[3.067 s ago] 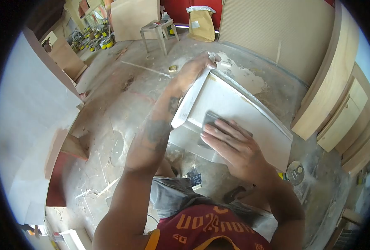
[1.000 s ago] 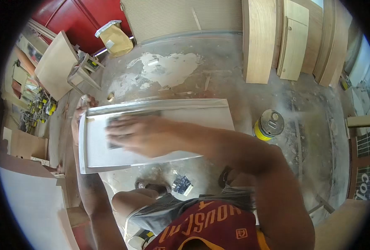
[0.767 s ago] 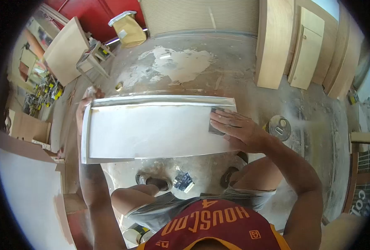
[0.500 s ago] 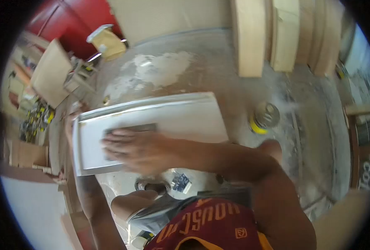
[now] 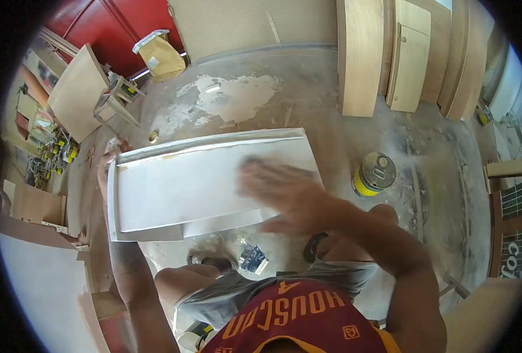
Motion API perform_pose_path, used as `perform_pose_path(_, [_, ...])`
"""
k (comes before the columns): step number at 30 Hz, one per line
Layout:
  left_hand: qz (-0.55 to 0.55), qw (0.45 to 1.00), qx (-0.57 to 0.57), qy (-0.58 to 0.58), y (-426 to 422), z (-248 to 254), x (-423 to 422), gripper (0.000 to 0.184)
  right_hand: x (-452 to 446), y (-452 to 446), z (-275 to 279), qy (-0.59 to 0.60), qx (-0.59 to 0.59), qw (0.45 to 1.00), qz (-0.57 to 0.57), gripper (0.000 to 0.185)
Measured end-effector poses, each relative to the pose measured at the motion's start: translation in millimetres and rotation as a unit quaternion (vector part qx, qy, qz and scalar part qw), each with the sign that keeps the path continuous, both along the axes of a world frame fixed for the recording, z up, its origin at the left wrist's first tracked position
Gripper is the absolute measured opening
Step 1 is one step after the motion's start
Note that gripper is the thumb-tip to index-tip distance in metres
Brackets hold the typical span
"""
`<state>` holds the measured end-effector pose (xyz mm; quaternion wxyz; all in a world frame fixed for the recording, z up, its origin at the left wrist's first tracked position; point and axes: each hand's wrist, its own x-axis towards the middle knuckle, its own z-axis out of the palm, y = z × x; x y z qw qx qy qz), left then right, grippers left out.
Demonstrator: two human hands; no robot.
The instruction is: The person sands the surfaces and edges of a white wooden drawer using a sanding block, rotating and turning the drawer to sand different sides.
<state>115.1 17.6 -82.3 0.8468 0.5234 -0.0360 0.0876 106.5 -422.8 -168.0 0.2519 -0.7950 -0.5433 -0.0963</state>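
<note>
A white-painted panel (image 5: 184, 188) with a raised frame along its edges lies across my lap area, tilted a little. At its far left corner, my left hand (image 5: 112, 157) is closed round the edge, with the fingers partly hidden behind it. On the right half of the panel's face, my right hand (image 5: 281, 188) presses flat and is smeared by motion. Under its fingers shows the dark edge of a grey piece of sandpaper (image 5: 250, 160), mostly covered by the hand.
A metal can with a yellow band (image 5: 374, 175) stands on the dusty floor to the right. Wooden boards and doors (image 5: 364, 59) lean at the back right. A stool (image 5: 120, 100) and a paper bag (image 5: 162, 57) are at the back left. A dark blue patterned packet (image 5: 252, 257) lies between my feet.
My right hand has swept from the left part of the panel to its right part with the sandpaper. My left hand keeps its hold on the corner.
</note>
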Motion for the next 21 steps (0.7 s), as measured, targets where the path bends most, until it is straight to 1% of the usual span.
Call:
perform_pose_path(2, [-0.006,0.993,0.121,-0.005,0,2,-2,0.034,-7,82,28,-0.063,0.084,0.99,0.098,0.088])
perform_pose_path(4, [-0.048,0.997,0.038,0.05,13,3,1,0.034,-14,153,63,-0.101,0.108,0.979,0.144,0.087])
perform_pose_path(5, [-0.045,0.997,-0.024,0.059,1,8,0,0.034,-14,168,62,-0.096,0.109,0.98,0.134,0.087])
perform_pose_path(6, [-0.04,0.993,-0.086,0.071,-10,6,3,0.035,-11,176,57,-0.075,0.146,0.976,0.143,0.087])
perform_pose_path(7, [-0.067,0.995,-0.032,0.068,-3,6,10,0.036,-7,177,52,-0.056,0.183,0.969,0.154,0.087])
perform_pose_path(8, [-0.093,0.994,0.023,0.062,4,5,16,0.037,-4,161,49,-0.048,0.177,0.975,0.125,0.087])
perform_pose_path(9, [-0.066,0.995,0.058,0.052,14,-4,19,0.037,-1,137,42,-0.039,0.166,0.98,0.106,0.088])
perform_pose_path(10, [-0.032,0.994,0.097,0.04,22,-9,21,0.037,7,101,36,0.022,0.142,0.985,0.094,0.086])
perform_pose_path(11, [-0.011,0.995,0.093,0.045,23,-10,17,0.037,9,65,19,-0.017,0.091,0.995,0.037,0.087])
perform_pose_path(12, [-0.002,0.995,0.095,0.038,9,-7,15,0.037,10,28,17,0.002,0.019,1.0,0.015,0.092])
perform_pose_path(13, [0.003,0.995,0.099,0.029,1,-4,14,0.036,9,-4,2,0.041,-0.014,0.999,-0.032,0.098])
perform_pose_path(14, [0.018,0.994,0.099,0.031,-2,-4,14,0.036,2,-35,-15,0.077,0.014,0.995,-0.068,0.099])
perform_pose_path(15, [0.008,0.995,0.099,0.027,-4,-3,14,0.035,-3,-52,-25,0.109,0.038,0.987,-0.107,0.1])
perform_pose_path(16, [-0.009,0.995,0.101,0.02,-7,-1,16,0.035,-2,-56,-27,0.102,0.037,0.989,-0.103,0.1])
perform_pose_path(18, [-0.008,0.995,0.099,0.013,-2,-2,18,0.035,-8,-62,-27,0.093,0.04,0.99,-0.101,0.103])
perform_pose_path(20, [-0.026,0.991,0.13,-0.028,16,-13,33,0.035,-11,-18,-8,0.043,-0.021,0.999,-0.001,0.104])
perform_pose_path(21, [-0.012,0.991,0.136,0.002,3,-7,23,0.037,-19,13,21,0.001,0.063,0.996,0.06,0.095])
